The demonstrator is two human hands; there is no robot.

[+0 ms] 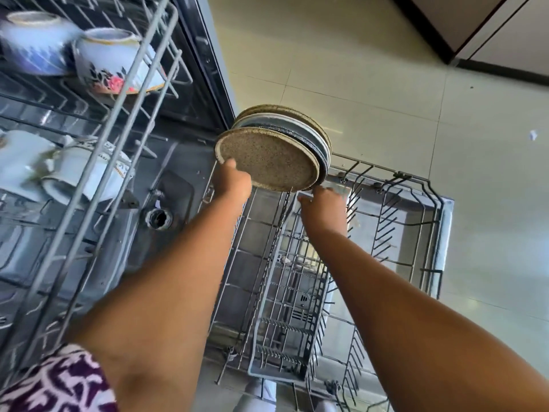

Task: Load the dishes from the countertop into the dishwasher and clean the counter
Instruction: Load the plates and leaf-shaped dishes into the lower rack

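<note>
A: From the head camera, how far along is the loading?

B: Partway, by the look of it. The upper rack (98, 162), off to the left of the left hand (234, 181), already carries several cups and bowls (107, 58). The lower rack (395, 221), pulled out below both hands, looks bare apart from its cutlery basket (285, 319), which also appears empty.

A: And the plates?

B: A stack of plates (270, 157) stands on edge just above the hands, over the far end of the lower rack. The left hand's fingers are closed on the near rim of the front speckled plate. The right hand (325, 211) sits just under the stack's right side; its fingers curl up there, but whether they grip a plate or only steady the stack cannot be told.

A: What is left?

B: Slotting those plates into the lower rack, likely. The countertop is out of view, so any remaining dishes and the wiping cannot be judged.
</note>
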